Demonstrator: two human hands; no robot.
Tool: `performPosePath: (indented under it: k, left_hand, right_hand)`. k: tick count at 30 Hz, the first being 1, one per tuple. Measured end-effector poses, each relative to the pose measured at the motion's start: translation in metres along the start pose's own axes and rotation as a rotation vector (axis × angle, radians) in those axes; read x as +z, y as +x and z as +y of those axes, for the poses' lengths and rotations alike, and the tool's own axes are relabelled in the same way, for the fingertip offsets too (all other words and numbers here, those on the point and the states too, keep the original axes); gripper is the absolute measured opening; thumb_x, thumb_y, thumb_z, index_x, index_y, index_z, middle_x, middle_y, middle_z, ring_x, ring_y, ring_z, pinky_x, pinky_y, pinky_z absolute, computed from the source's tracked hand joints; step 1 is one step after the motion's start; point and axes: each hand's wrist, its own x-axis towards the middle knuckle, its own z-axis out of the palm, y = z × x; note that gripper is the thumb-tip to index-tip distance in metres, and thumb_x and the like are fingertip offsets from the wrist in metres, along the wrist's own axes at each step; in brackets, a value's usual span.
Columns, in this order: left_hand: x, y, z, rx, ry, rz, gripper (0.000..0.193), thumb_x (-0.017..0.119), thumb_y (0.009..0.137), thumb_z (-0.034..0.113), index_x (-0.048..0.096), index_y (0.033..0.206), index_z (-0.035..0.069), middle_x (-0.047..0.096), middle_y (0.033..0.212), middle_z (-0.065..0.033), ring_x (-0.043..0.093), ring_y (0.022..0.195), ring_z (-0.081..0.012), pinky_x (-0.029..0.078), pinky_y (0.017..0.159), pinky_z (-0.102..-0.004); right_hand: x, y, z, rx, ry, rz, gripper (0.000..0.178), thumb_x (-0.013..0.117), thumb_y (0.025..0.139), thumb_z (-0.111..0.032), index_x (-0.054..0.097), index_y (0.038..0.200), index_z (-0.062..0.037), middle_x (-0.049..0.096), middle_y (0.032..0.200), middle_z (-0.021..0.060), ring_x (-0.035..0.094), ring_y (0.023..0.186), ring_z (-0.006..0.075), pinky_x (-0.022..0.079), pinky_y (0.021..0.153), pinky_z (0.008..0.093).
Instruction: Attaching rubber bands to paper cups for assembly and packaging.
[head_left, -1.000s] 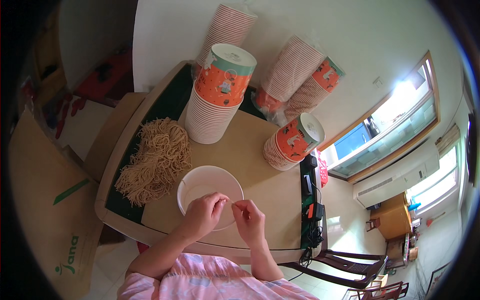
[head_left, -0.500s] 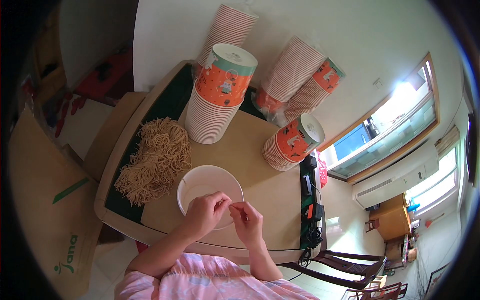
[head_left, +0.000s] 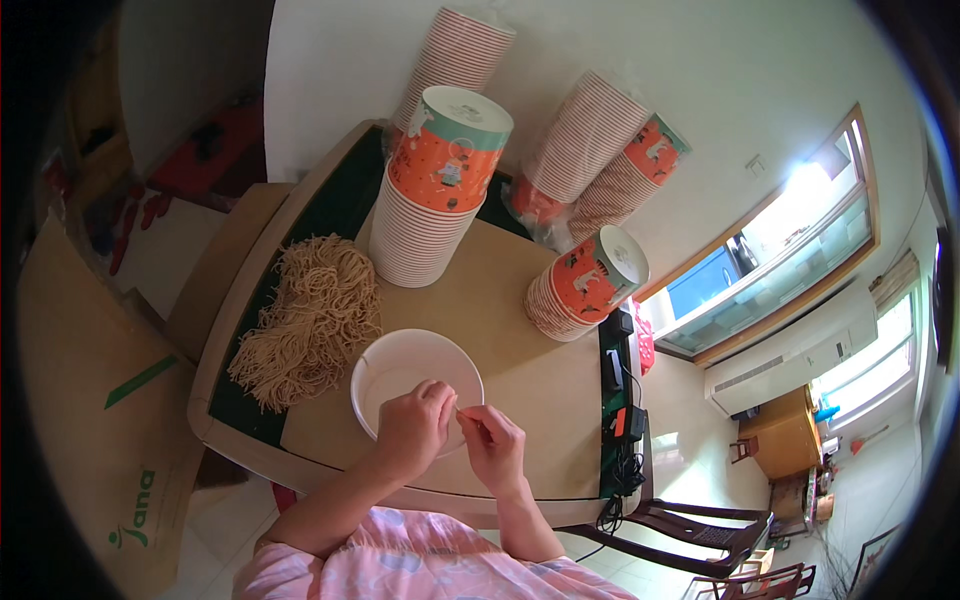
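Note:
My left hand (head_left: 415, 425) and my right hand (head_left: 495, 447) meet over the near right rim of a white paper bucket (head_left: 395, 362), which stands open end up. Both are closed in a pinch, fingertips close together. A short bit of thin tan string (head_left: 459, 409) shows between them; the rest of it is hidden by the fingers. Left of the bucket lies a loose, tangled heap of tan string (head_left: 312, 320).
Behind the bucket rises a tall stack of upturned orange paper buckets (head_left: 450, 165). A shorter stack (head_left: 580, 288) stands to the right, and wrapped stacks (head_left: 585, 135) lean against the wall. Black adapters and cables (head_left: 628, 440) line the table's right edge. A cardboard box (head_left: 110, 420) stands left.
My fingertips have drawn slightly apart, and the bit of string shows more clearly between them. The bucket sits nearly where it was.

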Motion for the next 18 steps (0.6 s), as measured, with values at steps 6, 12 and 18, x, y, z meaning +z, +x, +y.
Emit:
performPosePath:
  k: [6, 12, 18]
  left_hand:
    - [0.002, 0.001, 0.001, -0.016, -0.006, 0.010, 0.007, 0.059, 0.090, 0.013, 0.058, 0.088, 0.007, 0.064, 0.082, -0.0108, 0.064, 0.068, -0.0324, 0.051, 0.059, -0.0414]
    - [-0.004, 0.008, 0.001, -0.094, -0.137, -0.017, 0.009, 0.061, 0.089, 0.013, 0.059, 0.087, 0.005, 0.066, 0.078, -0.0128, 0.065, 0.069, -0.0322, 0.051, 0.059, -0.0405]
    - [-0.009, 0.010, 0.011, -0.154, -0.233, -0.073, 0.009, 0.063, 0.088, 0.013, 0.062, 0.087, 0.004, 0.066, 0.078, -0.0129, 0.066, 0.068, -0.0296, 0.051, 0.061, -0.0381]
  right_hand:
    - [0.001, -0.001, 0.002, 0.016, 0.028, 0.012, 0.005, 0.064, 0.085, 0.001, 0.064, 0.088, -0.0023, 0.063, 0.073, 0.0085, 0.057, 0.061, 0.0179, 0.044, 0.052, 0.0286]
    - [0.003, -0.003, 0.008, 0.088, 0.096, 0.064, 0.008, 0.064, 0.087, -0.001, 0.064, 0.095, -0.0023, 0.063, 0.077, 0.0051, 0.050, 0.057, 0.0090, 0.039, 0.049, 0.0240]
    - [0.003, 0.002, 0.001, 0.046, 0.091, 0.143, 0.014, 0.069, 0.084, -0.001, 0.065, 0.097, -0.0030, 0.063, 0.080, 0.0033, 0.043, 0.053, 0.0072, 0.036, 0.048, 0.0225]
